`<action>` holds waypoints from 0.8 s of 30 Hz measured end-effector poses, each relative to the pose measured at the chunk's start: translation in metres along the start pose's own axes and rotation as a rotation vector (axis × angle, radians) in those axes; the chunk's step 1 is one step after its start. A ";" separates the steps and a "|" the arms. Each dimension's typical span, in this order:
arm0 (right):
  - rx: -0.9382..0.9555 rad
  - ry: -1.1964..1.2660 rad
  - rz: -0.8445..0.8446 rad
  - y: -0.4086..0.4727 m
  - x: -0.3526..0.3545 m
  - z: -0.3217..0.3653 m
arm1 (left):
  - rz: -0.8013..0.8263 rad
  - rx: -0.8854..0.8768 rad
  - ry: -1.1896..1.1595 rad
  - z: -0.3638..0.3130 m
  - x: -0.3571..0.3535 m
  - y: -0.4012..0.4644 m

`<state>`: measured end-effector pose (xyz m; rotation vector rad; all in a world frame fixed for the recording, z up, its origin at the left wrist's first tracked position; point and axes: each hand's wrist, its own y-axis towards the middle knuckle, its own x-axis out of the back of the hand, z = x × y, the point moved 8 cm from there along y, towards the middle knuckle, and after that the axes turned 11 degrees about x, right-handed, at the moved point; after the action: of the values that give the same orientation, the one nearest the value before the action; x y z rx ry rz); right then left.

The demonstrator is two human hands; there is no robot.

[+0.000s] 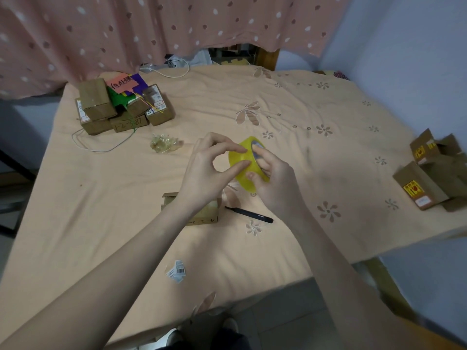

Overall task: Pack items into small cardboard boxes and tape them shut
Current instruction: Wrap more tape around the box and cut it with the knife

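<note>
— Peach bedsheet [252,92] with a flower print is covering the whole work surface, and a pink dotted curtain [151,26] is hanging behind it. What are the hands doing?

— Both are meeting above the middle of the sheet at a yellow roll of tape [246,164]. The right hand [274,180] is gripping the roll, with fingers curling through its core and the thumb pressing on the outer face. The left hand [207,168] is touching the roll's rim with thumb and forefinger, curled as if pinching at the tape's edge; I cannot tell whether any loose end is actually being caught.

— And the box being packed?

— A small cardboard box [192,210] is lying on the sheet directly below the hands, partly hidden by the left forearm, with handwriting showing on its near side. A black pen [249,214] is lying just beside it to the right.

— What else is sitting around?

— A heap of sealed boxes [118,109] is sitting at the far left with coloured paper notes on top, and a crumpled wad of clear tape [164,144] is lying near it. Open empty boxes [434,178] are resting at the right edge. A torn barcode label [177,271] is lying near the front edge.
</note>
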<state>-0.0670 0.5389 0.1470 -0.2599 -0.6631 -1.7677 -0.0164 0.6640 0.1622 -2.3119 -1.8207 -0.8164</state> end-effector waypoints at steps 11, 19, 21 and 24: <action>0.087 -0.232 0.001 -0.001 -0.004 0.013 | -0.002 0.181 -0.019 0.009 -0.002 0.007; 0.123 -0.302 0.021 -0.002 -0.006 0.018 | 0.018 0.083 0.132 0.005 -0.006 0.008; 0.101 -0.272 0.015 0.000 -0.004 0.017 | -0.014 0.062 0.119 0.004 -0.004 0.006; 0.064 -0.219 0.012 0.001 -0.002 0.015 | -0.030 0.045 0.069 0.001 -0.003 0.001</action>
<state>-0.0674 0.5488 0.1587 -0.4166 -0.8712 -1.7177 -0.0150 0.6613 0.1598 -2.2063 -1.8302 -0.8387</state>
